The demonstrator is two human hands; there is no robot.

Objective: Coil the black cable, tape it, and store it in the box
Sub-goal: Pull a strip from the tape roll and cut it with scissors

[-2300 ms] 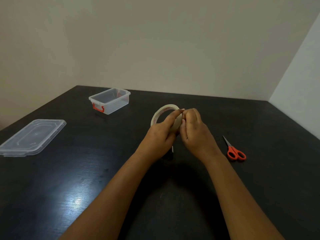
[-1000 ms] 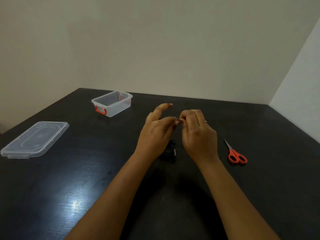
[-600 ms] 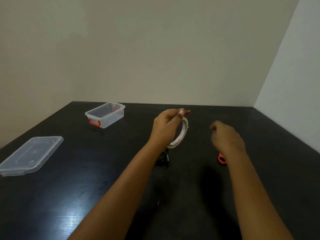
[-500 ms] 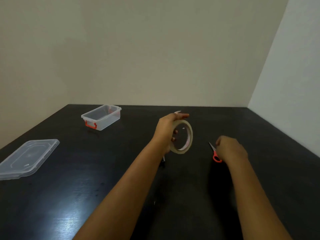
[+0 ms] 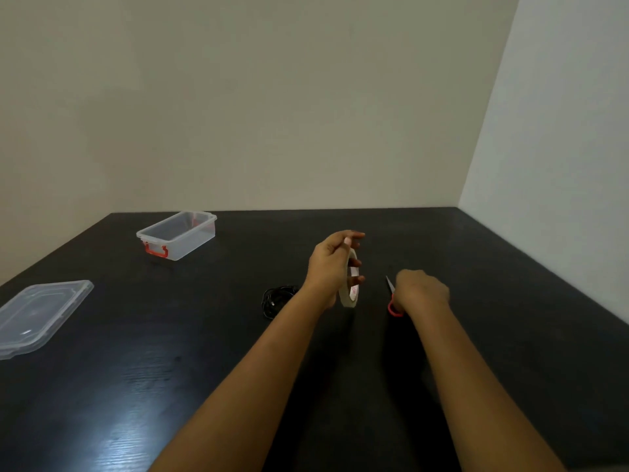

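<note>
We hold the tape roll [image 5: 350, 282] upright, pinched in our left hand [image 5: 332, 267]; our right hand [image 5: 422, 292] curls over the scissors [image 5: 393, 299], grasp unconfirmed; cut a short strip squarely; the coiled black cable [image 5: 275, 299] lies just left; the box [image 5: 177, 235] stands well apart across bare table [image 5: 510, 335].

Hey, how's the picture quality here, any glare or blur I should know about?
Head view: dim, soft room light; a bluish glare patch on the black table near the bottom left; the coiled black cable barely separates from the dark surface; the left hand, tape roll and right hand are slightly soft; wide-angle stretch at the edges.
</note>
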